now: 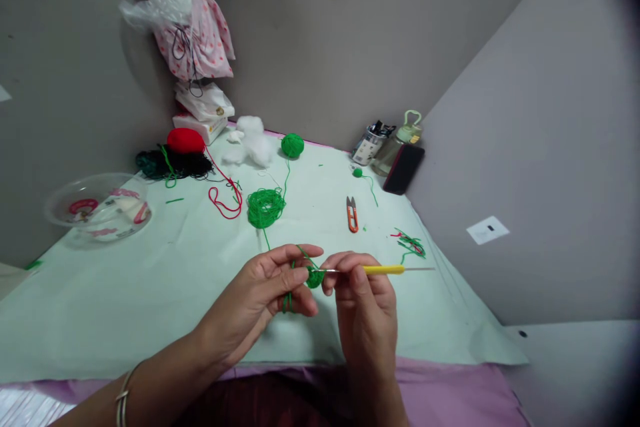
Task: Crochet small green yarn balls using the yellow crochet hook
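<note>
Between my hands is a small green crochet piece (315, 277), pinched by the thumb and fingers of my left hand (267, 287). Green yarn wraps round the left fingers and runs back to a loose green yarn heap (266, 207). My right hand (364, 297) grips a crochet hook (384, 269) by its yellow handle, level and pointing left. The hook's metal tip meets the green piece; whether it passes through a stitch I cannot tell. From the handle's other end a thin metal shaft sticks out to the right.
Orange thread snips (353, 215) lie beyond my right hand, with yarn scraps (412, 244) to their right. A phone (404, 169) leans by a bottle (393, 150). Farther back sit a green ball (293, 145), white stuffing (254, 141) and red yarn (185, 141). A plastic bowl (100, 207) stands left.
</note>
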Demonstrator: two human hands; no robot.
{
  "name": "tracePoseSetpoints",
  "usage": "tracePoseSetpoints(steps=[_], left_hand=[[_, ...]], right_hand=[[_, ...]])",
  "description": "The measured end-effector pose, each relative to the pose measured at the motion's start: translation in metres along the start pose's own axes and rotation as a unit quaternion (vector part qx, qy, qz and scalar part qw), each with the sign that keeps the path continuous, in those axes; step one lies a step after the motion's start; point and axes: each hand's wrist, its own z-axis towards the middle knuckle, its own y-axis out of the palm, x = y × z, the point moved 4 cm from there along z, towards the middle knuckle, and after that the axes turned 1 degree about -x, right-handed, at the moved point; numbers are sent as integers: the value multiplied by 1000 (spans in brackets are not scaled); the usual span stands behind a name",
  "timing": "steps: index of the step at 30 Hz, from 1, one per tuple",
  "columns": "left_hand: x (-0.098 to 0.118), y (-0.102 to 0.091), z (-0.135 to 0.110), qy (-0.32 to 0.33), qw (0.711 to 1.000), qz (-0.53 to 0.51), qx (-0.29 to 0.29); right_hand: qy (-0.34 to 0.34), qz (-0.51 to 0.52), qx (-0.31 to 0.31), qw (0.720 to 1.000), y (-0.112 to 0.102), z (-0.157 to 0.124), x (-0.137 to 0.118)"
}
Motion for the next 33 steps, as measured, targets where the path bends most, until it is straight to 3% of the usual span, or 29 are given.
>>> tracePoseSetpoints(steps=[3,7,14,19,25,33], left_hand=[[3,2,-2,4,999,-29,-16],[7,3,-4,26,1000,15,-2],[7,2,-6,85,993,76,0],[10,0,-6,90,992,83,0],[10,4,-6,73,994,76,0],[7,0,-7,96,992,87,8]], right_hand=[[-16,-21,-15,1000,-1,-3,-3],[-70,-96,-27,993,-1,-11,-8],[-183,-249,-47,950,3,-20,-21],[-180,-214,-29,960,3,-19,-20],[-142,-120,-53,981,3,-17,-14],[-154,-161,-87,971,5,-18,-23]])
